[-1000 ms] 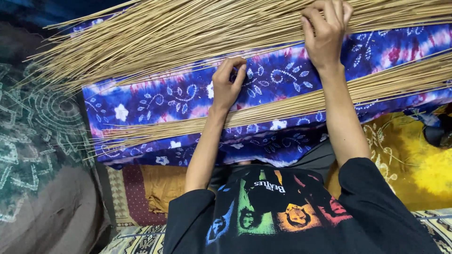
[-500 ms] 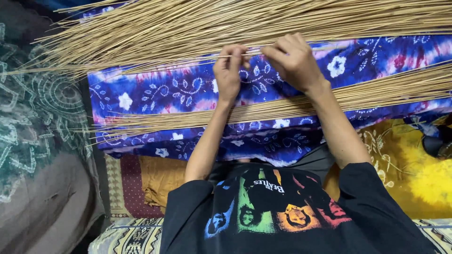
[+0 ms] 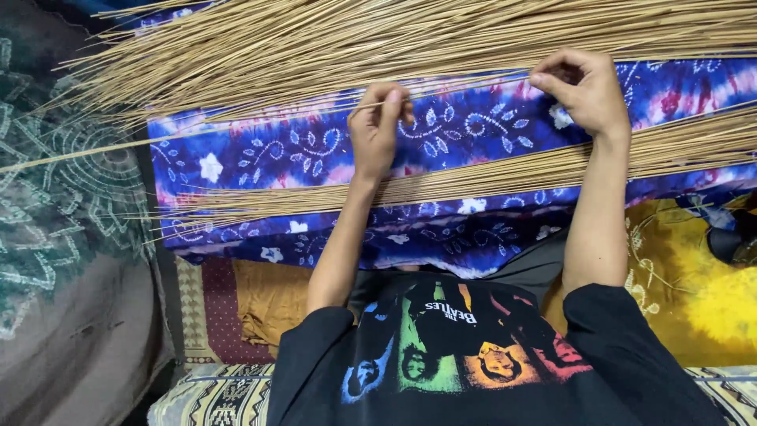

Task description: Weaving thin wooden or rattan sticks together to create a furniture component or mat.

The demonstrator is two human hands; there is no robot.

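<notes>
Nearest to me is my black short-sleeved shirt with a coloured print [image 3: 457, 355], and beyond it a blue and purple tie-dyed cloth with white flowers [image 3: 260, 162] spreads across my lap. A thin band of pale straw-coloured sticks [image 3: 489, 177] lies across that cloth, passing under both my wrists. My left hand [image 3: 378, 126] is closed in a pinch, thumb against fingertips, on a single thin pale stick [image 3: 465, 85] that runs to my right hand [image 3: 583, 91], whose curled fingers grip the same stick. Beyond both hands lies a big heap of the same pale sticks [image 3: 355, 43], fanning out leftward over a grey-green patterned cloth [image 3: 55, 181].
</notes>
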